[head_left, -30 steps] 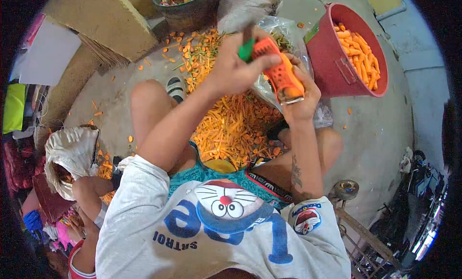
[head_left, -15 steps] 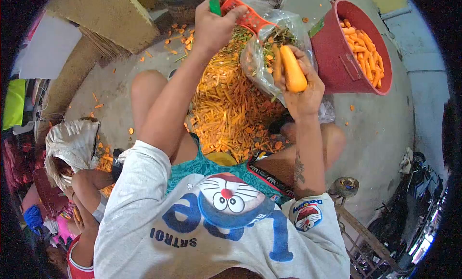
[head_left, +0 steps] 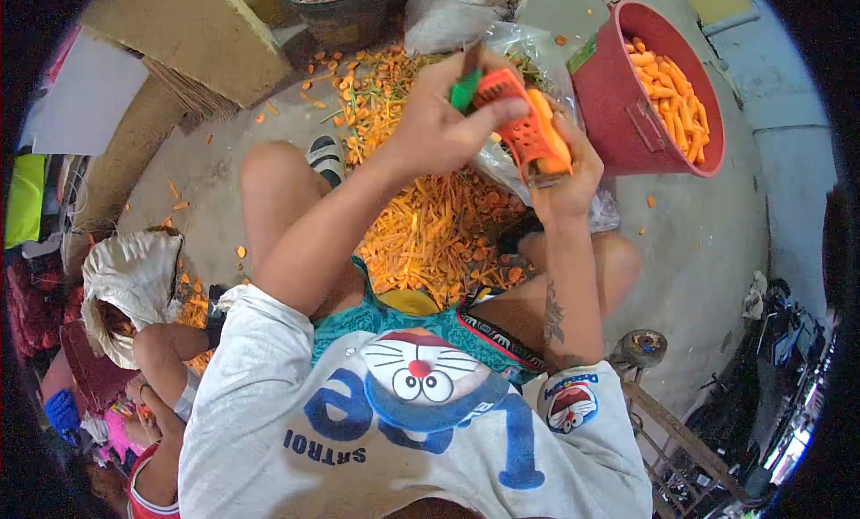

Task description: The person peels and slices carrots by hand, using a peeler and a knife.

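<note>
My left hand (head_left: pixel 443 116) is closed around an orange peeler (head_left: pixel 524 129) with a perforated handle. A green-handled knife (head_left: pixel 464 89) is also tucked in that hand, its dark blade pointing up. In my right hand (head_left: pixel 573 174) is a peeled carrot (head_left: pixel 551 129), gripped from the right side. The peeler lies over the carrot and hides part of it; its blade end is by the carrot's near, thick end. Beneath my hands, a heap of carrot peelings (head_left: pixel 421 223) covers the floor between my legs.
A red tub (head_left: pixel 600 111) of peeled carrots (head_left: pixel 672 98) lies tilted at right. Behind my hands are a clear plastic bag (head_left: pixel 555 62), a white sack (head_left: pixel 457 17) and a dark bucket (head_left: pixel 336 17). Another person (head_left: pixel 157 465) sits at lower left beside a pale sack (head_left: pixel 134 277).
My left hand has come down and right, bringing the peeler from above the bag onto the carrot. The carrot stays in my right hand, almost in place.
</note>
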Demonstrator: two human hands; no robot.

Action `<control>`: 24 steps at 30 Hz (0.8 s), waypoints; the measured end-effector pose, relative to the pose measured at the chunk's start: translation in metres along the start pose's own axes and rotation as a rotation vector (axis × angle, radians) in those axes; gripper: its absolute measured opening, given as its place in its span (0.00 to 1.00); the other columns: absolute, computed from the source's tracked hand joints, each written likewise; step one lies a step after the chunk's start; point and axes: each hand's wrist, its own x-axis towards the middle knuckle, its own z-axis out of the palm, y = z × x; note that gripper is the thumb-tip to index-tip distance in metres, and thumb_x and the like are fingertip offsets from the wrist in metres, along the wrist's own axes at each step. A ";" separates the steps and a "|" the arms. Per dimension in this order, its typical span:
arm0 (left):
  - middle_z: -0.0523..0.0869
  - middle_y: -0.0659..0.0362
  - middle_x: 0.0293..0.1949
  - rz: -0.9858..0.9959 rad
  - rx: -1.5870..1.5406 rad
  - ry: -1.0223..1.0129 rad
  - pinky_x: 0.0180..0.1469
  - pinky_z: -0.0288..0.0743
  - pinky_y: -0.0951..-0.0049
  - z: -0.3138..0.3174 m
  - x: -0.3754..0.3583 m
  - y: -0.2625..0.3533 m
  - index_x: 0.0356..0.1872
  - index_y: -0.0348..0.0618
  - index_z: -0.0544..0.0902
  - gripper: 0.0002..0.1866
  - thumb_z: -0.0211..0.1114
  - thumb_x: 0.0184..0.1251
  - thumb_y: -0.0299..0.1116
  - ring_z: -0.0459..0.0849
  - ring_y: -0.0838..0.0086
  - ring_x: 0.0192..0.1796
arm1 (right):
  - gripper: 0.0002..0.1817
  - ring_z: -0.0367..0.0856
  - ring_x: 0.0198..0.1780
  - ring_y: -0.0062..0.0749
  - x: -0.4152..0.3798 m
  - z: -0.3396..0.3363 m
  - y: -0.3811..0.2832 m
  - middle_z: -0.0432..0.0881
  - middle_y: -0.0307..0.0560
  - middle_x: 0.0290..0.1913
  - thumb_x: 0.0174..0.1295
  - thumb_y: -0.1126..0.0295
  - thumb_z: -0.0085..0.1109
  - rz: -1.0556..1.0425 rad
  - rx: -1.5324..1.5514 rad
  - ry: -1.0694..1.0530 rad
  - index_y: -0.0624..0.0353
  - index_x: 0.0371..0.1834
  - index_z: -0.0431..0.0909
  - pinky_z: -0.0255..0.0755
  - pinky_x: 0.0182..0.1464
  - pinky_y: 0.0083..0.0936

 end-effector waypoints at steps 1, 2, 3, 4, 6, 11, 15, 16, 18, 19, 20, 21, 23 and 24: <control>0.87 0.66 0.33 -0.025 -0.123 -0.056 0.39 0.80 0.76 0.000 0.002 0.005 0.39 0.41 0.84 0.08 0.75 0.66 0.30 0.83 0.82 0.34 | 0.23 0.80 0.61 0.36 -0.002 0.018 0.000 0.80 0.50 0.58 0.72 0.64 0.50 -0.100 -0.192 0.240 0.67 0.64 0.72 0.71 0.68 0.33; 0.87 0.66 0.33 -0.057 -0.245 -0.109 0.40 0.80 0.75 0.000 0.002 0.009 0.39 0.40 0.84 0.08 0.75 0.66 0.30 0.84 0.82 0.35 | 0.23 0.80 0.61 0.36 -0.005 0.021 0.000 0.80 0.50 0.58 0.72 0.64 0.50 -0.088 -0.191 0.250 0.67 0.64 0.72 0.71 0.68 0.33; 0.87 0.66 0.31 -0.022 -0.056 -0.028 0.39 0.80 0.75 -0.010 0.012 0.001 0.40 0.39 0.84 0.08 0.74 0.67 0.29 0.83 0.82 0.34 | 0.22 0.80 0.61 0.37 -0.006 0.024 0.000 0.80 0.50 0.58 0.72 0.63 0.51 -0.065 -0.145 0.229 0.66 0.64 0.73 0.71 0.68 0.32; 0.87 0.66 0.31 -0.020 -0.050 -0.026 0.39 0.80 0.75 -0.018 0.020 -0.011 0.40 0.39 0.84 0.08 0.74 0.67 0.29 0.83 0.82 0.34 | 0.22 0.80 0.61 0.37 -0.004 0.026 0.001 0.80 0.50 0.57 0.72 0.63 0.51 -0.050 -0.098 0.199 0.66 0.63 0.73 0.71 0.68 0.32; 0.86 0.66 0.29 -0.046 -0.037 0.232 0.39 0.79 0.76 -0.026 0.030 -0.029 0.41 0.38 0.84 0.08 0.74 0.67 0.29 0.83 0.81 0.33 | 0.22 0.81 0.59 0.36 -0.003 0.012 0.000 0.81 0.49 0.56 0.72 0.62 0.50 -0.044 -0.135 0.277 0.66 0.63 0.74 0.73 0.66 0.33; 0.89 0.61 0.33 0.140 -0.065 -0.076 0.41 0.79 0.73 0.004 -0.008 0.026 0.43 0.39 0.85 0.11 0.76 0.63 0.28 0.82 0.80 0.35 | 0.22 0.83 0.44 0.30 0.002 0.034 -0.001 0.83 0.47 0.50 0.74 0.61 0.48 -0.027 -0.213 0.382 0.63 0.63 0.75 0.78 0.45 0.28; 0.90 0.58 0.33 -0.104 -0.005 0.211 0.41 0.80 0.69 -0.027 0.025 -0.019 0.41 0.38 0.85 0.11 0.75 0.62 0.31 0.86 0.74 0.35 | 0.22 0.78 0.31 0.27 -0.005 0.023 0.002 0.82 0.46 0.44 0.75 0.59 0.48 -0.031 -0.267 0.274 0.63 0.62 0.76 0.69 0.27 0.23; 0.90 0.58 0.33 -0.095 0.000 0.209 0.41 0.80 0.69 -0.031 0.024 -0.023 0.41 0.38 0.85 0.11 0.75 0.62 0.31 0.86 0.74 0.35 | 0.22 0.78 0.31 0.27 -0.005 0.025 0.001 0.82 0.46 0.44 0.75 0.59 0.48 -0.038 -0.263 0.268 0.63 0.62 0.76 0.69 0.27 0.23; 0.89 0.56 0.30 -0.082 0.390 0.094 0.40 0.80 0.70 -0.034 0.024 -0.030 0.41 0.38 0.84 0.09 0.73 0.67 0.30 0.85 0.76 0.35 | 0.20 0.76 0.27 0.26 -0.005 0.029 -0.004 0.81 0.46 0.39 0.76 0.59 0.47 0.017 -0.152 0.267 0.65 0.57 0.76 0.67 0.24 0.20; 0.88 0.45 0.31 -0.089 0.539 -0.040 0.41 0.81 0.62 -0.028 0.017 -0.012 0.43 0.34 0.82 0.13 0.72 0.65 0.33 0.89 0.62 0.36 | 0.20 0.76 0.27 0.26 -0.003 0.023 -0.007 0.81 0.46 0.39 0.76 0.59 0.47 0.014 -0.152 0.268 0.65 0.57 0.76 0.67 0.24 0.20; 0.88 0.45 0.31 -0.091 0.536 -0.042 0.41 0.81 0.62 -0.022 0.010 -0.006 0.43 0.34 0.82 0.13 0.72 0.65 0.33 0.89 0.62 0.36 | 0.19 0.73 0.23 0.24 -0.001 0.013 -0.009 0.80 0.44 0.36 0.76 0.59 0.47 0.092 -0.094 0.279 0.64 0.54 0.77 0.64 0.21 0.18; 0.87 0.41 0.32 -0.134 0.633 -0.229 0.43 0.80 0.57 -0.017 0.004 -0.003 0.45 0.34 0.81 0.14 0.71 0.64 0.32 0.89 0.52 0.38 | 0.18 0.70 0.20 0.22 0.001 0.010 -0.011 0.79 0.43 0.32 0.76 0.59 0.46 0.171 -0.033 0.293 0.63 0.51 0.77 0.60 0.19 0.16; 0.86 0.34 0.35 -0.207 0.652 -0.442 0.46 0.79 0.46 -0.009 -0.005 -0.003 0.49 0.33 0.79 0.17 0.67 0.62 0.31 0.84 0.35 0.43 | 0.17 0.68 0.18 0.20 0.000 0.009 -0.007 0.78 0.42 0.30 0.76 0.58 0.46 0.187 -0.059 0.359 0.62 0.49 0.77 0.58 0.18 0.15; 0.86 0.34 0.35 -0.211 0.654 -0.439 0.46 0.79 0.46 -0.007 -0.006 0.003 0.49 0.33 0.79 0.17 0.67 0.62 0.31 0.84 0.35 0.43 | 0.17 0.66 0.17 0.18 0.001 0.012 -0.006 0.78 0.42 0.29 0.77 0.58 0.46 0.197 -0.086 0.414 0.60 0.47 0.77 0.56 0.17 0.14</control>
